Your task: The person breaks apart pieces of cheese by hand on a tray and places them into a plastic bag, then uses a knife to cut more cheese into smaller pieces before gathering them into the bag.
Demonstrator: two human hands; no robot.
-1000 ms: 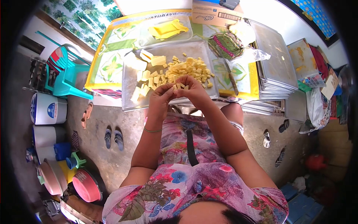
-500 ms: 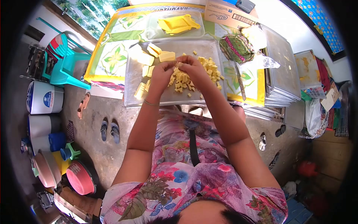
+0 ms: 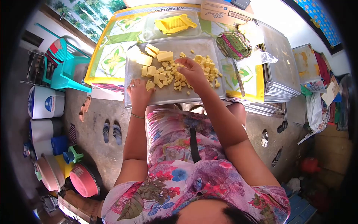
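A metal tray holds yellow cheese, with large blocks at the back left and a spread of small cubes at the right. At the tray's front left, my left hand is closed around a cheese chunk, whose end shows beside the fingers. My right hand is over the cubes with thumb and fingers curled together. Whatever is in that pinch blends with the cheese behind it. Medium chunks lie between my two hands.
Behind the tray a yellow wrapper lies in a clear container. A knife rests on the patterned tablecloth to the right, near a green and pink bundle. Stacked trays stand farther right. A turquoise chair is at the left.
My hands were together above the cheese and have parted. My left hand moved down and left onto a chunk; my right stays over the cubes. Chunks between them now show.
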